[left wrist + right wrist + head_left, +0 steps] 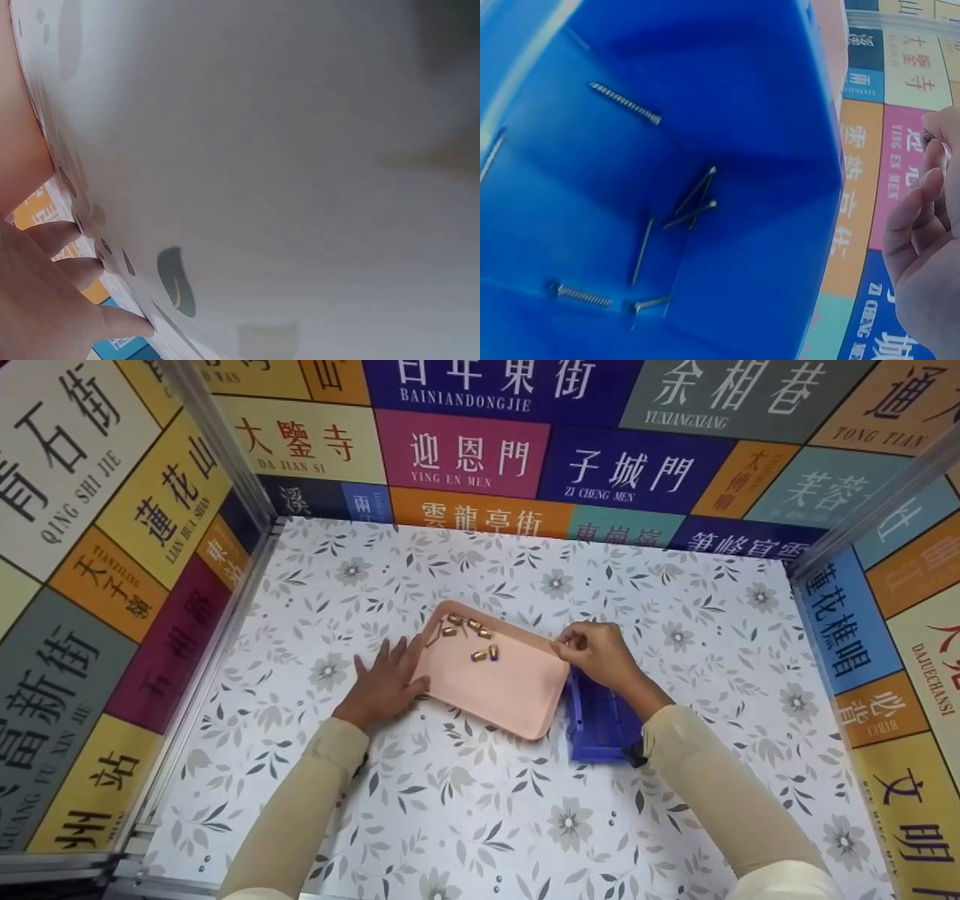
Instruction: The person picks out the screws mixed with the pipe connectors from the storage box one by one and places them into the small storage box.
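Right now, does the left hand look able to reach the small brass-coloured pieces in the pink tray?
Probably yes. The left hand lies spread at the left side of the pink tray, the brass-coloured pieces are uncovered, and the right hand is at the opposite side, out of the way.

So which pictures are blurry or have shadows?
Left wrist: the tabletop looks very blurry, with a dark smear at top right; right wrist: shadow darkens part of the blue bin; head: the pink tray looks fairly sharp.
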The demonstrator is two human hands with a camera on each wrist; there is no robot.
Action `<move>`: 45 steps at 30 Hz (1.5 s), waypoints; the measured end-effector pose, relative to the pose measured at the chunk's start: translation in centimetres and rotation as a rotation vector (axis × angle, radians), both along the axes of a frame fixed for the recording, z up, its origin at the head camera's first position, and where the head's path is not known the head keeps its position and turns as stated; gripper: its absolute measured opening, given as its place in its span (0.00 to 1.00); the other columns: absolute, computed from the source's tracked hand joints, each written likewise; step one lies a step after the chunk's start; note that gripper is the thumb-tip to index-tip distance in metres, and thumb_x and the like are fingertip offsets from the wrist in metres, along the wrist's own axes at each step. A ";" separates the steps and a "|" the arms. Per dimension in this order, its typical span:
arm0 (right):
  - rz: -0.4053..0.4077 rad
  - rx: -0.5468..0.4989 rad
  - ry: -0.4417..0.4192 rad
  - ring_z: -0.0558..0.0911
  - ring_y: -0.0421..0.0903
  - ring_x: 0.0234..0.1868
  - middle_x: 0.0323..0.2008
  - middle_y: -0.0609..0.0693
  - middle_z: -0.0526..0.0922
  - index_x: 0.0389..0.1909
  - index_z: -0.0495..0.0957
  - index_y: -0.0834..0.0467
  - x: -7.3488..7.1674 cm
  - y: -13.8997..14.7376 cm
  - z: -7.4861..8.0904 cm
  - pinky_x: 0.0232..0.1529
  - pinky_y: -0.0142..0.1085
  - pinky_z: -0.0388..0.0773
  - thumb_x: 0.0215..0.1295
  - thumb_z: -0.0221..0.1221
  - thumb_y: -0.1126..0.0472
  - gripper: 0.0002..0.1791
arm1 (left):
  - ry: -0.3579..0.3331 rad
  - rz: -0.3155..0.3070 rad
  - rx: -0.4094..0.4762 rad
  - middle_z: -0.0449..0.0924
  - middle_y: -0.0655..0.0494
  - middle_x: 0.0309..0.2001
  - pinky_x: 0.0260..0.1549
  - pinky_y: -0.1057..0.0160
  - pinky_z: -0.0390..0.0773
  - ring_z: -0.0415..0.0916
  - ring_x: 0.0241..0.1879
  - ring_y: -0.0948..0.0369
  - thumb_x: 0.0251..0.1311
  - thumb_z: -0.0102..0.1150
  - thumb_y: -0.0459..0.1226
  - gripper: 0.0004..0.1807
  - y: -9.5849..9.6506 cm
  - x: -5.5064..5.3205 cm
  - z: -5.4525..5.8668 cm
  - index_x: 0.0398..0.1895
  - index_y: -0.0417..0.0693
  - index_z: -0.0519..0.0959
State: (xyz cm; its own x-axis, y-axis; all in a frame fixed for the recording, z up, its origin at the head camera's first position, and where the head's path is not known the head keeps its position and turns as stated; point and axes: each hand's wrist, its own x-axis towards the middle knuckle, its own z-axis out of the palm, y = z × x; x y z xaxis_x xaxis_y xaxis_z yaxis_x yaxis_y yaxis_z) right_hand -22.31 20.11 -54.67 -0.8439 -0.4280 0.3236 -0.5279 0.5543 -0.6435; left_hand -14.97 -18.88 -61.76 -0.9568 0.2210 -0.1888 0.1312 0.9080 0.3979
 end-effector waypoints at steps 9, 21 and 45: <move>-0.061 0.001 -0.040 0.76 0.37 0.23 0.21 0.48 0.83 0.26 0.86 0.59 1.1 3.1 0.0 0.28 0.26 0.72 0.60 0.71 0.62 0.06 | -0.001 0.004 0.003 0.43 0.47 0.84 0.66 0.18 0.33 0.35 0.82 0.38 0.75 0.36 0.63 0.42 -0.1 0.0 -0.1 0.84 0.66 0.35; -0.098 0.005 -0.074 0.77 0.36 0.23 0.21 0.46 0.83 0.27 0.86 0.57 2.6 5.5 -1.0 0.27 0.24 0.72 0.60 0.72 0.61 0.06 | 0.018 -0.004 0.019 0.45 0.45 0.83 0.65 0.17 0.35 0.37 0.81 0.37 0.75 0.39 0.62 0.42 0.0 0.1 0.1 0.84 0.66 0.37; -0.139 -0.010 -0.105 0.76 0.34 0.24 0.22 0.47 0.83 0.27 0.85 0.59 4.0 7.1 -1.8 0.27 0.22 0.72 0.59 0.73 0.61 0.07 | 0.009 0.006 0.008 0.45 0.45 0.83 0.66 0.18 0.35 0.37 0.82 0.38 0.75 0.39 0.62 0.41 0.0 0.0 0.1 0.84 0.68 0.37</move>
State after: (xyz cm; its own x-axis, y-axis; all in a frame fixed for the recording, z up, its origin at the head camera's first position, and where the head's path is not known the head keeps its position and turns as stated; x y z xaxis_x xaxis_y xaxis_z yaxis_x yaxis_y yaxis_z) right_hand -18.26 27.19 -56.50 -0.9241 -0.3020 0.2340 -0.3761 0.6107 -0.6969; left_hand -15.01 -18.83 -61.67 -0.9599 0.2163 -0.1785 0.1290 0.9057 0.4038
